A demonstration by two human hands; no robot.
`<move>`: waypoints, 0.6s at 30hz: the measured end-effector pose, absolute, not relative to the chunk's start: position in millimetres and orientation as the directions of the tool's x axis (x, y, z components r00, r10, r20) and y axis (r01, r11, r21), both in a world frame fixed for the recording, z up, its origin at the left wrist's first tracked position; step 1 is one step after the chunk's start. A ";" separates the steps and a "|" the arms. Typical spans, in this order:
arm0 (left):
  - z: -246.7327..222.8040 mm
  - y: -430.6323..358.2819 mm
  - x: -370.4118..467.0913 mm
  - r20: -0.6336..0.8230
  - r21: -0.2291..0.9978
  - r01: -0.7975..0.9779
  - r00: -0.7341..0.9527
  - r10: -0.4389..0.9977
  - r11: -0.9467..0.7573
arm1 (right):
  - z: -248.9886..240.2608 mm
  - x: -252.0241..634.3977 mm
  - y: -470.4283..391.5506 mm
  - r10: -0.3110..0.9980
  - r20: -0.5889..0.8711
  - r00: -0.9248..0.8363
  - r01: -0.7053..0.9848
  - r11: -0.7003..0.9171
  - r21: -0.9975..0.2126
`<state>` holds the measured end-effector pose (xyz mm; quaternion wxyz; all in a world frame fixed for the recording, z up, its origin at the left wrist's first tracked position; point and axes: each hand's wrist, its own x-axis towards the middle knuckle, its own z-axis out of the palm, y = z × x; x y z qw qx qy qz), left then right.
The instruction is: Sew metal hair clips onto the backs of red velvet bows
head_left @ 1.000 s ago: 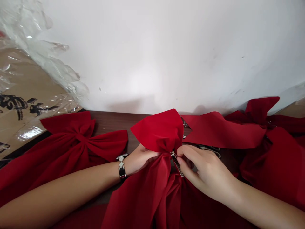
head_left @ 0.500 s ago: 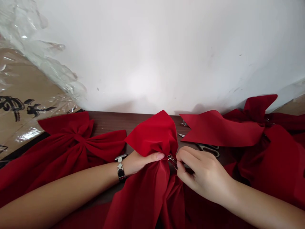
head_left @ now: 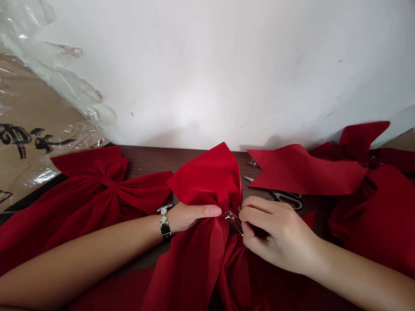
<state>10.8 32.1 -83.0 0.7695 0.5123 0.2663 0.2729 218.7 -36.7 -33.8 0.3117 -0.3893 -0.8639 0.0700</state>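
A red fabric bow (head_left: 210, 177) is held up at the middle of the view, its long tails hanging toward me. My left hand (head_left: 191, 216) grips the gathered centre, thumb on top and the other fingers hidden behind the cloth. A silver metal alligator clip (head_left: 232, 219) lies at that centre, just right of my left thumb. My right hand (head_left: 272, 229) is closed, thumb and forefinger pinched at the clip's right end. What the curled fingers cover cannot be made out.
A finished-looking red bow (head_left: 108, 183) lies at left. More red bows and ribbon (head_left: 308, 170) spread at right, partly covering scissors (head_left: 287, 198). A plastic-wrapped cardboard box (head_left: 35, 129) stands left. A white wall (head_left: 201, 65) rises behind the dark wooden table (head_left: 145, 162).
The view has shifted slightly. The clip shows a little more between my hands, its arms more visibly apart. Both hands keep their holds.
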 end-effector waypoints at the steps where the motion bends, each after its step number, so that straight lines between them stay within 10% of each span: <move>1: -82.5 31.7 11.3 -0.139 0.930 -0.151 0.699 0.702 0.335 | -34.2 219.2 -35.6 0.718 0.475 -0.508 0.615 0.689 -0.383; 18: -84.5 32.1 14.0 -0.084 0.959 -0.173 0.577 0.812 0.222 | -49.1 222.9 -33.4 0.622 0.576 -0.530 0.603 0.754 -0.259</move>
